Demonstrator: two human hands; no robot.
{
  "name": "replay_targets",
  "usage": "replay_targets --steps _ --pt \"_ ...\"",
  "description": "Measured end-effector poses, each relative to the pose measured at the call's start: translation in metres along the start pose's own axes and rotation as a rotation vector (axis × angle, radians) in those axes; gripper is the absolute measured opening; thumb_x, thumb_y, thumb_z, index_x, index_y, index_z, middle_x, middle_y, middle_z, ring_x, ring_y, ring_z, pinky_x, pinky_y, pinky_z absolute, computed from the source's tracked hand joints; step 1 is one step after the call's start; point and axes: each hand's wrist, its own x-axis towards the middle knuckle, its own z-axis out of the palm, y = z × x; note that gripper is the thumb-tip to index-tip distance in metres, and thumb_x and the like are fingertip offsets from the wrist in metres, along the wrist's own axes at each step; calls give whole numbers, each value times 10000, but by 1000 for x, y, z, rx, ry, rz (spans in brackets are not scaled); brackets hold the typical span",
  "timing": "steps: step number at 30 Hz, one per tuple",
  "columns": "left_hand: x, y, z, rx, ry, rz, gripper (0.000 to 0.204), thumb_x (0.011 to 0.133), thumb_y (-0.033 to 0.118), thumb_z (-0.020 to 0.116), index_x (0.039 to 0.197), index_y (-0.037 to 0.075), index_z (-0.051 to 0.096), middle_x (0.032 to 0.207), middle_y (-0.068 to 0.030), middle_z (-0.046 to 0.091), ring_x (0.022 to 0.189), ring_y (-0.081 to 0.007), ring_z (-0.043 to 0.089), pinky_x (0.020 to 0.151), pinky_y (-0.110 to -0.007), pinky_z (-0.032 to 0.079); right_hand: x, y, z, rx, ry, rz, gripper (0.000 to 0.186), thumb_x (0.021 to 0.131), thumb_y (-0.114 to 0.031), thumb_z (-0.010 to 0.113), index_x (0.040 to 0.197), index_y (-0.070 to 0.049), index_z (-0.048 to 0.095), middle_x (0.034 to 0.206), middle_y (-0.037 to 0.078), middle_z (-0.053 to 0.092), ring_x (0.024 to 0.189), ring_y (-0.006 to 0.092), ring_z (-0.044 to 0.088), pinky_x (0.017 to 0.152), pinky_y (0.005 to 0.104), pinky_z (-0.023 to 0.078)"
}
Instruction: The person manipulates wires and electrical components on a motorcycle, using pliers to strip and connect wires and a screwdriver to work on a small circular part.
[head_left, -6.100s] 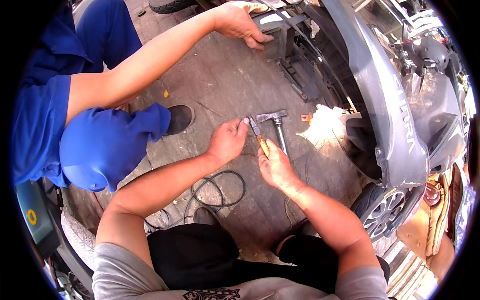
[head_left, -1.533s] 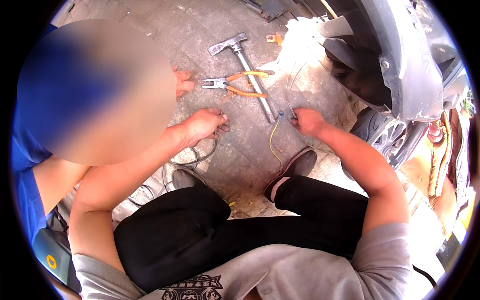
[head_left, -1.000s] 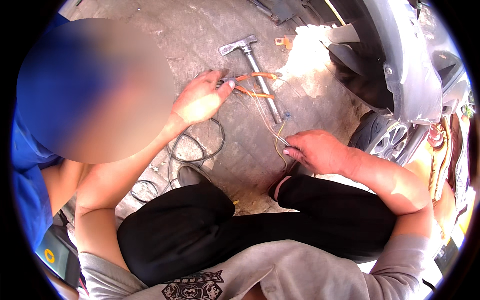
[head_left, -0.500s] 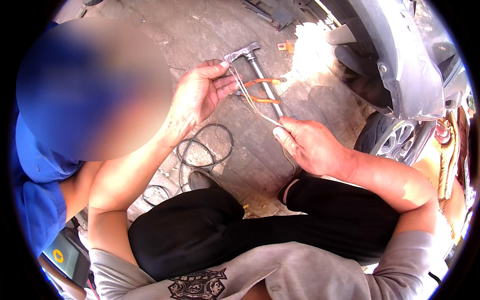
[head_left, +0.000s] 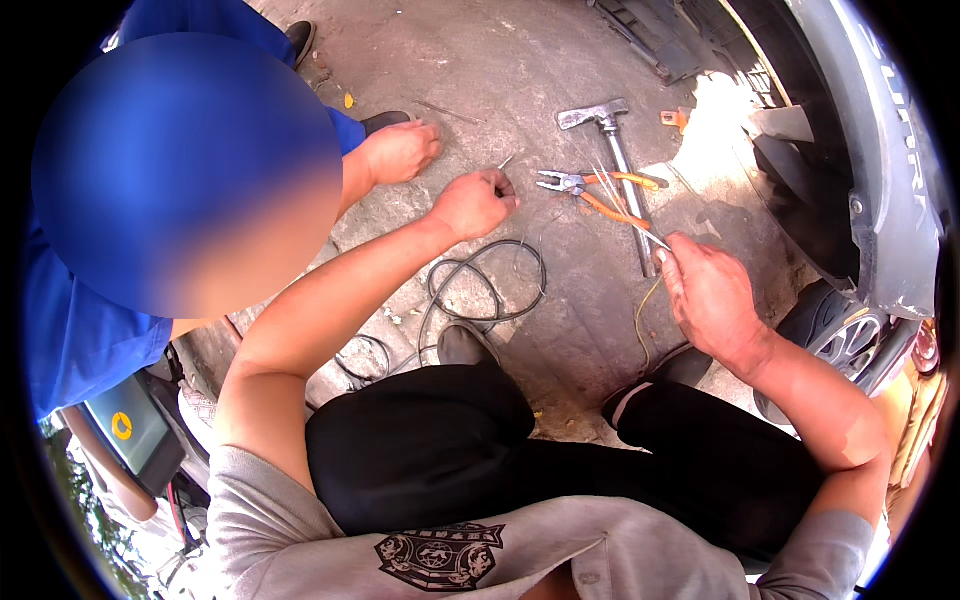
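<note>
My right hand [head_left: 715, 300] pinches thin pale wires [head_left: 622, 200], whose loose ends point up and left over the tools. A yellowish strand [head_left: 640, 325] hangs below that hand. My left hand [head_left: 475, 208] is held away from the wires, its fingers curled together. A small pale sliver [head_left: 506, 162] shows just beyond its fingertips; whether the hand holds it I cannot make out. Between and beyond my hands lie pliers [head_left: 563, 183] with orange handles, jaws toward the left. They rest across the metal handle of a hammer [head_left: 595, 113] on the ground.
Black cable [head_left: 540, 290] lies coiled near my shoe [head_left: 462, 345]. To the left crouches a person in blue [head_left: 100, 345], one hand [head_left: 400, 150] near the ground. A grey vehicle panel [head_left: 890, 200] and a wheel [head_left: 850, 345] stand at right. An orange piece [head_left: 675, 120] lies beyond the hammer.
My left hand has let go of the wire ends and drawn back from them, its fingers now curled. The right hand still grips the wires. The view has shifted left, showing the person's hand.
</note>
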Motion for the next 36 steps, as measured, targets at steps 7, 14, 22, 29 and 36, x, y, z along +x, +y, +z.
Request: replay_targets --steps 7,14,22,29,36 --pt "7 -11 -2 203 37 59 307 907 331 718 1017 45 725 939 -153 744 894 -324 713 827 -413 552 -36 34 56 -137 -307 -76 164 976 -191 608 967 -29 634 822 199 696 791 406 669 760 525 538" --pt "33 -24 -20 275 100 121 335 910 340 717 1040 32 729 906 -181 736 860 -330 712 788 -430 551 -30 43 98 -526 -743 -179 382 967 -370 647 1121 -25 706 1085 168 740 1011 356 694 908 468 547" --pt "13 14 -24 -48 113 51 370 947 365 693 1086 24 725 911 -147 735 871 -250 703 806 -384 545 26 27 69 -316 -457 -228 336 965 -364 650 1046 -39 685 1042 166 720 1024 365 690 912 471 550" --pt "-3 79 -50 156 328 279 334 908 297 713 1130 48 705 1016 -143 715 974 -325 687 881 -424 539 86 8 32 -18 24 -245 168 941 -201 668 982 -37 668 966 178 712 901 386 701 835 483 561" --pt "32 71 -89 861 697 228 411 843 228 714 1221 71 668 1237 -147 615 1209 -349 570 948 -484 498 98 15 30 23 75 -205 129 945 -156 644 1013 -61 699 965 161 721 955 383 691 864 485 542"
